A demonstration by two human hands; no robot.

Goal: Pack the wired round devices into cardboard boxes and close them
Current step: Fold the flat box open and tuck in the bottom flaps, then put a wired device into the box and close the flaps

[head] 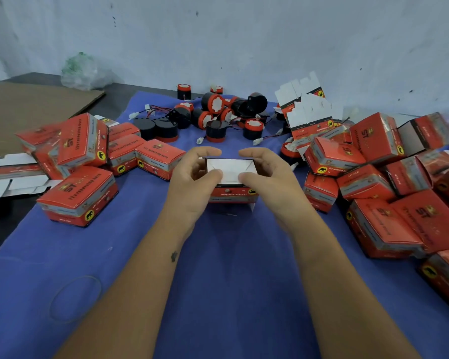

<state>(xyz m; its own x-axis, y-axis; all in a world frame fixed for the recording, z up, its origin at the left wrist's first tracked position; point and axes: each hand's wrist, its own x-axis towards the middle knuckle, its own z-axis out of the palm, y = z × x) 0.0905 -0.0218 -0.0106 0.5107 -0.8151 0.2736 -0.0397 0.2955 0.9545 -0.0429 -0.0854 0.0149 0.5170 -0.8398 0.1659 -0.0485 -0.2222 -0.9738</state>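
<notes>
Midway across the blue worktop (218, 268), both hands (192, 177) (267, 174) grip an open box (231, 174), thumbs on its near rim and fingers curled over the far edge, squaring it for loading. Devices (213, 117) lie just behind, within reach; closed boxes (81, 195) flank both sides.

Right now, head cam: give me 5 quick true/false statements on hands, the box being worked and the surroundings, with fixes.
1. Both hands hold one box: the left hand and right hand grip the open box from either side. True.
2. A round device already sits in that box. False: only its white folded inside shows.
3. The loose round devices lie beyond the box, toward the wall. True.
4. The work surface is bare wood. False: a blue cloth covers it.
5. Closed red boxes sit only on the left. False: there are piles on the left and the right.
</notes>
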